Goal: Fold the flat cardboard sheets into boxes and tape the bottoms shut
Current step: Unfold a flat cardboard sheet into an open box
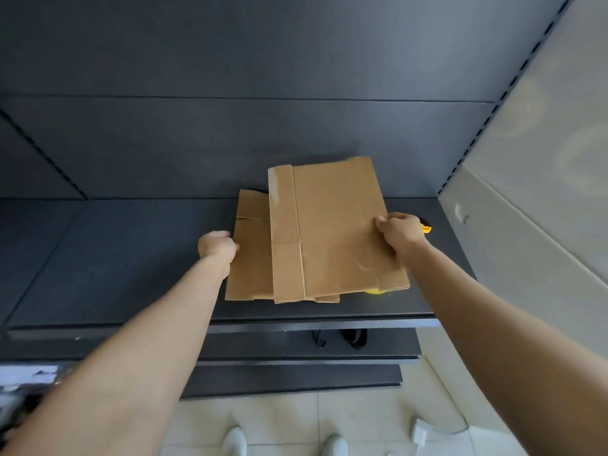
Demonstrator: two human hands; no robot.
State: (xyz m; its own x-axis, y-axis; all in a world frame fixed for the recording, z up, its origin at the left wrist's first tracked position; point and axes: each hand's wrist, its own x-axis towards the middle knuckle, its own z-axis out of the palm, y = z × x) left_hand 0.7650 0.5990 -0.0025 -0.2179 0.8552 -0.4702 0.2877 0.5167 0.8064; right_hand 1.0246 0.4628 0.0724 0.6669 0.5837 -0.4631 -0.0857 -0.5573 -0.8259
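Observation:
Two flat brown cardboard sheets lie stacked on a dark grey shelf [115, 264]. The upper sheet [335, 228] is tilted up off the lower sheet [250, 258], which lies flat and shifted left. My right hand [399, 233] grips the upper sheet's right edge, thumb on top. My left hand [218, 246] has curled fingers at the lower sheet's left edge; the grip itself is hidden. A yellow object [376, 291] peeks out under the upper sheet's near right corner. Another yellow-orange item [426, 229] shows just behind my right hand.
The shelf has a dark back panel [230, 143] and a slotted upright [493, 103] at the right. A pale wall [543, 192] stands beyond it. Lower shelves [296, 373] step out below, above a tiled floor [362, 419] with my white shoes [235, 442].

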